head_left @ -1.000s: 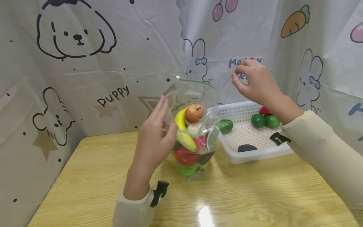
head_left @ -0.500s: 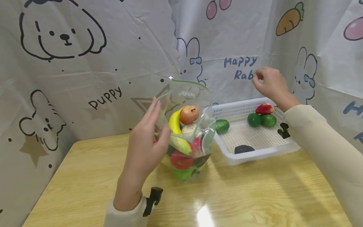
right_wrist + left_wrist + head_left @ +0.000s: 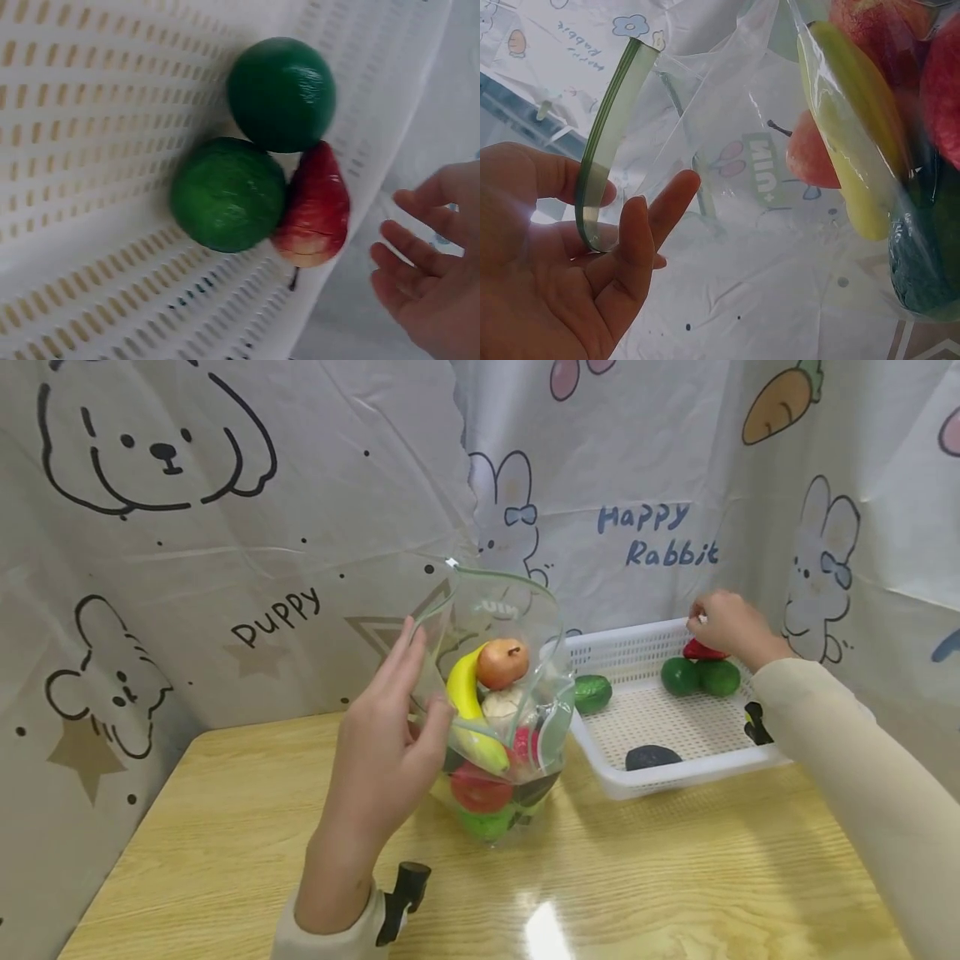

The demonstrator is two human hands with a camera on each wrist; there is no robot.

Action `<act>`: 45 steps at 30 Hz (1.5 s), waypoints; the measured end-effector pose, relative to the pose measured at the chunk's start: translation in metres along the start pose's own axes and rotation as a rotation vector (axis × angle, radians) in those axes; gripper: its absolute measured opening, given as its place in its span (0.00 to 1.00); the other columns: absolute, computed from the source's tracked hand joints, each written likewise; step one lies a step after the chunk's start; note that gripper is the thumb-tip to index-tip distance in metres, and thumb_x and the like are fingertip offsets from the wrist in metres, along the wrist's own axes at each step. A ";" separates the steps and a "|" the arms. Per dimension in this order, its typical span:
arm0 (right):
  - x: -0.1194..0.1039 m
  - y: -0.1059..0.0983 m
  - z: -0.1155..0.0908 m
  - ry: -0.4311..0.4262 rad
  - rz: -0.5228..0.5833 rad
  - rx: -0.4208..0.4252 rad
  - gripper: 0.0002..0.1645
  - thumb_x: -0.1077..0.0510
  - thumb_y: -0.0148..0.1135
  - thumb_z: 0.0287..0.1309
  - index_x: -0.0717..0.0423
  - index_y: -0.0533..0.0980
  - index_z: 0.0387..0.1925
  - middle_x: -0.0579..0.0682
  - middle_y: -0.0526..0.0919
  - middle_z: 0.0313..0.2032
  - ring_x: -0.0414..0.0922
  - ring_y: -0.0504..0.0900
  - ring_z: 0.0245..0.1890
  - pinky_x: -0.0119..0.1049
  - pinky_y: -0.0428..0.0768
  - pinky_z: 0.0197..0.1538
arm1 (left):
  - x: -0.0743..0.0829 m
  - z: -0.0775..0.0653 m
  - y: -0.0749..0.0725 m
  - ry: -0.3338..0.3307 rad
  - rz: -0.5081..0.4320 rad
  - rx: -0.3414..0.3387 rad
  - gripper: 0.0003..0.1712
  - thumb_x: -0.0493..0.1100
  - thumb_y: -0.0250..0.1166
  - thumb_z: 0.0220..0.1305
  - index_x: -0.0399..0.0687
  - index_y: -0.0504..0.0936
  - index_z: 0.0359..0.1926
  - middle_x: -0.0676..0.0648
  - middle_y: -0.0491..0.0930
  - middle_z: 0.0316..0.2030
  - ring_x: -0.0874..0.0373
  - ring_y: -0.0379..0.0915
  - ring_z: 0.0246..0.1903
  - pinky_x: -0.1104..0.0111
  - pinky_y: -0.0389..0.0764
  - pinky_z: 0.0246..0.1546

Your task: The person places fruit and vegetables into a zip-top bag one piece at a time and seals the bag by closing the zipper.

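My left hand point(image 3: 378, 718) holds the green-edged rim of a clear zip bag point(image 3: 600, 142), with the rim between thumb and fingers. The bag stands upright on the table. Inside show a yellow banana point(image 3: 465, 689), an orange-red fruit with a dark stem point(image 3: 503, 663), a pale cauliflower-like piece point(image 3: 506, 703) and several red and green pieces, partly hidden by plastic glare. My right hand point(image 3: 735, 622) is over the basket's far right corner, fingers loosely bent, holding nothing. Nearest to it lies a red pear-shaped fruit point(image 3: 315, 210), against two round green fruits point(image 3: 229, 195).
The white perforated basket point(image 3: 622, 783) stands right of the bag. It also contains a green cucumber-like piece point(image 3: 592, 693) at its left and a dark, rounded piece point(image 3: 651, 757) near the front wall. Printed cloth point(image 3: 300, 552) hangs behind the wooden table point(image 3: 637, 877).
My right hand has moved from above the basket's back wall rightward and down to the red fruit. The left hand still holds the bag rim; the head view has shifted slightly.
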State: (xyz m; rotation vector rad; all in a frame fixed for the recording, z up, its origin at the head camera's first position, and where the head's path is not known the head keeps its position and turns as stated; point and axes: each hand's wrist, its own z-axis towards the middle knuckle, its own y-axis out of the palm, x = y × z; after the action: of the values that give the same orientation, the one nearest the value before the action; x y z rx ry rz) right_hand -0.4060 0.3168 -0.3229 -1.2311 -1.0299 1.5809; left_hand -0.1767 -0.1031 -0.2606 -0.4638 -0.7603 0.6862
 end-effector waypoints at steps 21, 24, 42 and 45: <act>0.021 0.030 -0.009 -0.024 -0.031 -0.397 0.27 0.62 0.60 0.50 0.77 0.68 0.49 0.69 0.75 0.37 0.58 0.73 0.35 0.58 0.77 0.45 | 0.003 -0.001 -0.002 0.032 0.000 0.014 0.33 0.38 0.52 0.60 0.43 0.61 0.68 0.46 0.57 0.71 0.63 0.53 0.06 0.73 0.67 0.07; 0.021 0.033 -0.010 -0.078 -0.042 -0.415 0.29 0.62 0.61 0.47 0.75 0.68 0.51 0.69 0.76 0.38 0.57 0.73 0.35 0.56 0.77 0.43 | 0.002 -0.001 -0.003 0.029 0.003 0.010 0.33 0.38 0.52 0.60 0.43 0.61 0.68 0.46 0.57 0.71 0.63 0.53 0.06 0.72 0.66 0.07; 0.003 0.024 -0.010 -0.102 0.020 -0.300 0.23 0.56 0.61 0.54 0.72 0.71 0.46 0.67 0.78 0.36 0.57 0.74 0.34 0.56 0.79 0.40 | 0.000 0.000 -0.002 0.023 -0.017 0.004 0.33 0.37 0.51 0.59 0.43 0.62 0.67 0.46 0.57 0.71 0.61 0.50 0.05 0.74 0.60 0.06; -0.009 0.010 -0.009 -0.097 0.014 -0.270 0.25 0.55 0.61 0.55 0.70 0.70 0.48 0.69 0.78 0.39 0.59 0.73 0.37 0.61 0.79 0.43 | 0.000 0.000 -0.002 0.024 -0.015 0.004 0.33 0.38 0.51 0.59 0.43 0.62 0.67 0.46 0.57 0.71 0.62 0.50 0.05 0.74 0.60 0.06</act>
State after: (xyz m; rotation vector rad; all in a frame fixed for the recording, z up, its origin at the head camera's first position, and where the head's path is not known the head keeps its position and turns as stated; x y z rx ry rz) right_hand -0.3975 0.3063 -0.3317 -1.3522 -1.3339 1.5613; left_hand -0.1757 -0.1044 -0.2597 -0.4610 -0.7393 0.6670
